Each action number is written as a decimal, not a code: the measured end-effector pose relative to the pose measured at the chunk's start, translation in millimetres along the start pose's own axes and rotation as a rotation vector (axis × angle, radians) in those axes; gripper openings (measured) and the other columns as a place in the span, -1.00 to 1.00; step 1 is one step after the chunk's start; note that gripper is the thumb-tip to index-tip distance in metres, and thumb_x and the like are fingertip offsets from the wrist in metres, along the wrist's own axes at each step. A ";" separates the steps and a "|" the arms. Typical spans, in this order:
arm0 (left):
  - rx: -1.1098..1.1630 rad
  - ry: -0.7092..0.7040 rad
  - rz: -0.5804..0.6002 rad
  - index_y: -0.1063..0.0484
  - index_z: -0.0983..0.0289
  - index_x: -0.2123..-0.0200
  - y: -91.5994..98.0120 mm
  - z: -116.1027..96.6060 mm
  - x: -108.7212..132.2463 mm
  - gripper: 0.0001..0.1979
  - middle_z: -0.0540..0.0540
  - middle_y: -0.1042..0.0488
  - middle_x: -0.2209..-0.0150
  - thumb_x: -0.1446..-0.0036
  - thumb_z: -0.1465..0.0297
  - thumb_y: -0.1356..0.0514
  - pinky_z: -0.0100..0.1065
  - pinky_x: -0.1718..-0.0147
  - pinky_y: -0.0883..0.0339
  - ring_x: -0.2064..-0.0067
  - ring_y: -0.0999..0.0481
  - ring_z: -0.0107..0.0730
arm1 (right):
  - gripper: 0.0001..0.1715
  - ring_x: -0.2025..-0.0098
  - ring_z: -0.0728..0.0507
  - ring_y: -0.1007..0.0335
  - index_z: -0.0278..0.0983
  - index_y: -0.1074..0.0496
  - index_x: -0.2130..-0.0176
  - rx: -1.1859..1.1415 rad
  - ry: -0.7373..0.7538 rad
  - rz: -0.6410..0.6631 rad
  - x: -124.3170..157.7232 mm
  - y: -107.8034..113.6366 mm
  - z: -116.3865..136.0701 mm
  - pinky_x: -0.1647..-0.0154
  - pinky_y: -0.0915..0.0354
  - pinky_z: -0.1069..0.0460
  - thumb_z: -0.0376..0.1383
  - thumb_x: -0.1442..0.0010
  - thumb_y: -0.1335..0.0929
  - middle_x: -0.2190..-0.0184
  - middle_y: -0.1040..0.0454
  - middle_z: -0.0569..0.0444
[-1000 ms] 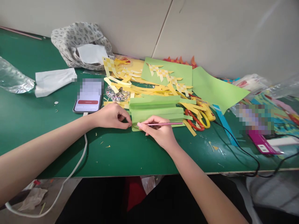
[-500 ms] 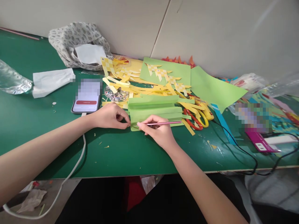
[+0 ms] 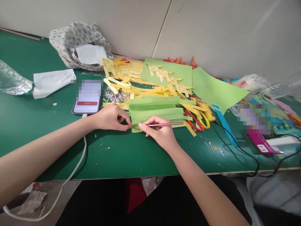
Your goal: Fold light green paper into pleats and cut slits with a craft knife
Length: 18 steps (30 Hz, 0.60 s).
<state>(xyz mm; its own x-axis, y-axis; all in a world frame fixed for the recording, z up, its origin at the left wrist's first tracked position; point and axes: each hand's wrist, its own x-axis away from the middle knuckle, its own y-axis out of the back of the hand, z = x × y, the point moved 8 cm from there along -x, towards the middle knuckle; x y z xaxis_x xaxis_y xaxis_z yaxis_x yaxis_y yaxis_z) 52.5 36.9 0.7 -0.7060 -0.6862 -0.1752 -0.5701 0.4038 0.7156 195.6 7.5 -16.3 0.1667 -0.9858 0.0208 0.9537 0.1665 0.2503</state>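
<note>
Creased green paper (image 3: 155,110) lies at the middle of the table, with several folds running across it. My left hand (image 3: 113,117) pinches the lower left corner of this paper between thumb and finger. A thin pink pen-like stick (image 3: 174,124) is held in my right hand (image 3: 160,130), its tip on the paper's lower left part, close to my left fingertips. Yellow paper strips (image 3: 150,91) lie just behind the green paper. Red-handled scissors (image 3: 194,121) rest at its right side.
A phone (image 3: 88,97) with a white cable (image 3: 77,166) sits to the left. Behind are a patterned cloth bag (image 3: 68,37) and green sheets (image 3: 216,88). At the right are a yellow glue gun (image 3: 208,111), a blue strip (image 3: 224,125), black cords and a magenta box (image 3: 263,142).
</note>
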 end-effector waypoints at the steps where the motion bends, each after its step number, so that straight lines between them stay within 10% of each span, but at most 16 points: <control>1: 0.001 0.001 0.001 -0.59 0.25 0.49 -0.1 0.2 0.0 -0.89 -0.11 -0.24 0.74 0.06 0.40 -0.24 -0.50 0.64 -0.04 0.67 -0.16 -0.61 | -0.69 0.61 0.01 -0.34 -0.26 -0.41 0.51 0.007 -0.002 0.004 0.2 -0.4 0.1 0.62 -0.28 0.10 -0.10 0.07 -0.49 0.58 -0.48 0.12; 18: -0.028 0.052 0.064 -0.59 0.31 0.44 -0.5 -2.4 1.8 -0.85 -0.11 -0.19 0.70 0.00 0.43 -0.20 -0.49 0.58 -0.04 0.62 -0.12 -0.61 | -0.75 0.62 0.03 -0.30 -0.23 -0.36 0.54 -0.059 -0.036 -0.025 1.7 0.9 2.5 0.61 -0.28 0.12 -0.21 -0.02 -0.46 0.60 -0.43 0.14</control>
